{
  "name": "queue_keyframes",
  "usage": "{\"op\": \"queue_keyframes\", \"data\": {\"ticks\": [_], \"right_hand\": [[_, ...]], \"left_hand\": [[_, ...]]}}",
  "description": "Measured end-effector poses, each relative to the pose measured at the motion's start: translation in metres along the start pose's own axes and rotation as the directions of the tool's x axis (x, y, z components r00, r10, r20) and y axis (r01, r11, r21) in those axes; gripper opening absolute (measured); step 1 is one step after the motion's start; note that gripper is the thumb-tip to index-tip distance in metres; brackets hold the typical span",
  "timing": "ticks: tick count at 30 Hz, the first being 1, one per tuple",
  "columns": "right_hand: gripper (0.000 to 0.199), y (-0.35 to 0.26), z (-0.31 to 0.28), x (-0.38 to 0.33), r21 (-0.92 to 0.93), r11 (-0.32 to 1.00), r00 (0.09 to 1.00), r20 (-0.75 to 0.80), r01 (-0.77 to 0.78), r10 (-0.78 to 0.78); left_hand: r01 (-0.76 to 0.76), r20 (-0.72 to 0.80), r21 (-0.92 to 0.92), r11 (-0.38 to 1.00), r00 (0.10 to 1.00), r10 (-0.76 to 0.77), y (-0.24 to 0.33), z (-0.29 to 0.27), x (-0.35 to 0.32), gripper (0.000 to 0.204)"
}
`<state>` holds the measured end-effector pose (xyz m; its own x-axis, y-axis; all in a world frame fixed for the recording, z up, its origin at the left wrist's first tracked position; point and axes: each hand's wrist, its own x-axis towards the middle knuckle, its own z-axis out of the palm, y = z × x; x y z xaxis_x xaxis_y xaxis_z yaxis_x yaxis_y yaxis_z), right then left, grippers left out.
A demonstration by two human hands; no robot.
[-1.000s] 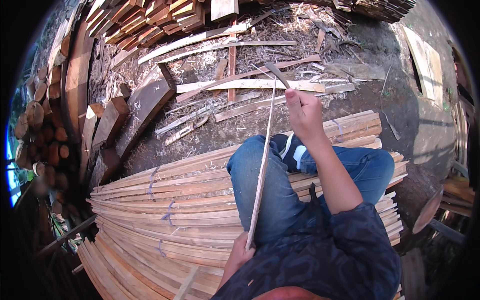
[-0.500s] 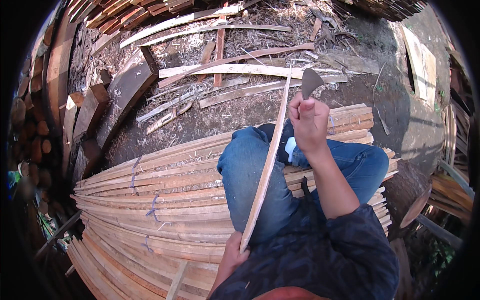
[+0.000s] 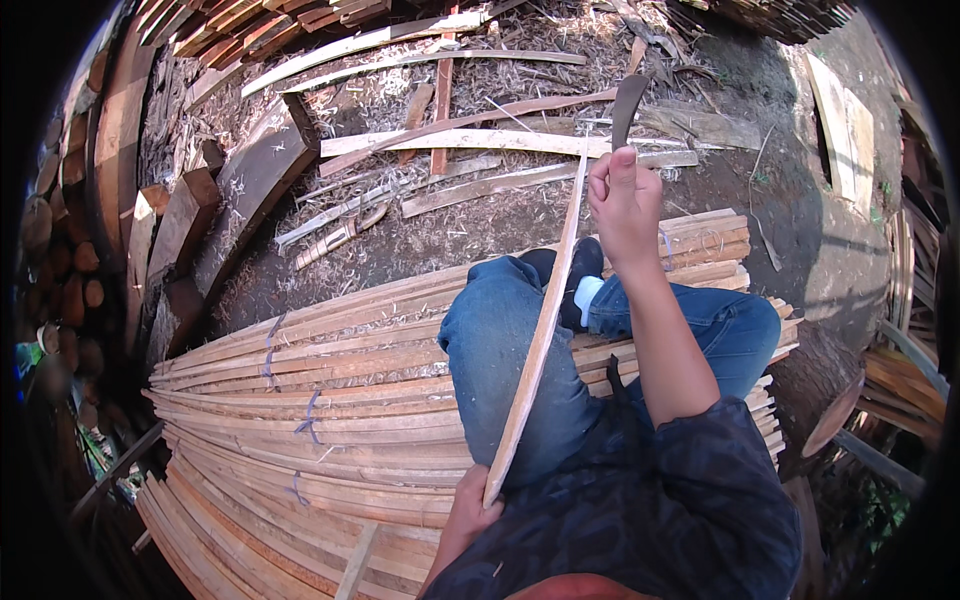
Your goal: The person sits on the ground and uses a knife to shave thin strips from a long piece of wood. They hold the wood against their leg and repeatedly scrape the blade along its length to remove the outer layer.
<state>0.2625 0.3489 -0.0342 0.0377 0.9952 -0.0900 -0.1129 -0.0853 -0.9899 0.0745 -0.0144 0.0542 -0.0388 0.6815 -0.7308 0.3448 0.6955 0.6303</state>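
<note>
Holding a slender wooden strip [image 3: 541,345] over the left knee [image 3: 488,310], the left hand [image 3: 472,512] is clamping its fingers on the near end; the right hand [image 3: 628,208] is gripping a curved-blade knife [image 3: 627,112], which could be skidding legward if the far end is flexing

right fingers [image 3: 599,181] curled high, left fingers [image 3: 486,514] low

Ground: brown earth [image 3: 830,270], its far part littered with pale shavings [image 3: 375,105]
Far middle: long pale strips [image 3: 480,139] lying across a reddish slat [image 3: 443,88]
Far left: a thick dark beam [image 3: 255,180], set slantwise
Far right: pale boards [image 3: 855,140] in sunlight
Near side: wood bundles [image 3: 400,420] (purple ties [image 3: 311,415] bind some)
On the bundles: the person's folded, jeans-clad legs [image 3: 515,350]
</note>
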Motion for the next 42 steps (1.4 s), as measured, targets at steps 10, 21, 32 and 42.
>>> {"op": "queue_keyframes", "data": {"ticks": [10, 21, 32, 42], "right_hand": [[0.065, -0.012, 0.016, -0.031, 0.009, 0.997, 0.993, 0.093, 0.076, -0.076], [0.065, -0.008, 0.001, -0.023, -0.186, 0.975, 0.992, -0.006, 0.125, -0.129], [0.066, -0.020, -0.001, -0.007, -0.327, 0.941, 0.995, 0.003, 0.091, -0.096], [0.064, -0.026, -0.001, -0.027, -0.148, 0.978, 0.989, 0.059, 0.144, -0.136]], "left_hand": [[-0.007, -0.004, 0.011, 1.000, 1.000, 0.007, -0.003, 0.001, 0.000, 0.022], [-0.008, 0.014, -0.023, 1.000, 1.000, 0.009, -0.003, -0.005, 0.002, 0.015], [-0.029, -0.066, -0.056, 0.998, 0.997, 0.025, 0.019, -0.006, 0.003, 0.015], [0.016, -0.091, -0.084, 0.996, 0.996, -0.023, 0.020, -0.005, 0.002, 0.016]]}}
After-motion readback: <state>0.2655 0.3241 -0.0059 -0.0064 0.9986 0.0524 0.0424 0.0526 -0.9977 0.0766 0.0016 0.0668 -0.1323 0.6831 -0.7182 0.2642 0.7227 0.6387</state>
